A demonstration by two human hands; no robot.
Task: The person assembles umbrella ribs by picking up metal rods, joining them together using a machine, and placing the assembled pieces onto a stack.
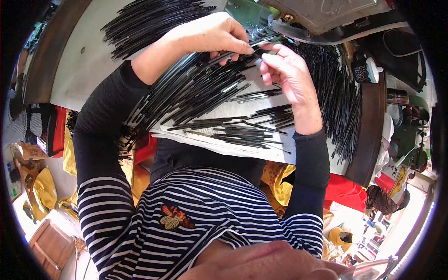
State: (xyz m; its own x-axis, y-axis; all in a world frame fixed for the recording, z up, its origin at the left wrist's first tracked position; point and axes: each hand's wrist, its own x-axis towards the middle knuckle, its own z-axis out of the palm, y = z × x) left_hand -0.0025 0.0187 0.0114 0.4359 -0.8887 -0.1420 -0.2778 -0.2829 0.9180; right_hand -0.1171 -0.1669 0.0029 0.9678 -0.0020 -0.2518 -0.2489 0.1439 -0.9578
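Note:
Over the white tabletop [67, 70], my two hands meet at the far middle. My left hand [228, 39] is closed, its thumb and fingers pinching a thin black strip [215, 59] near one end. Close to that end, my right hand [287, 70] has its thumb and forefinger pressed together, pinching the strip's tip; the other fingers are curled. Below my hands lies a wide spread of similar thin black strips [186, 88], with a smaller group [242, 135] near the table's front edge. The exact kind of strip is too fine to make out.
Another black bundle [144, 25] lies at the far left, and a dense pile [333, 93] covers the right side. A grey machine [322, 16] with a curved metal edge stands beyond my right hand. Brown wooden edges [366, 135] border the table. Red cloth [345, 193] hangs below right.

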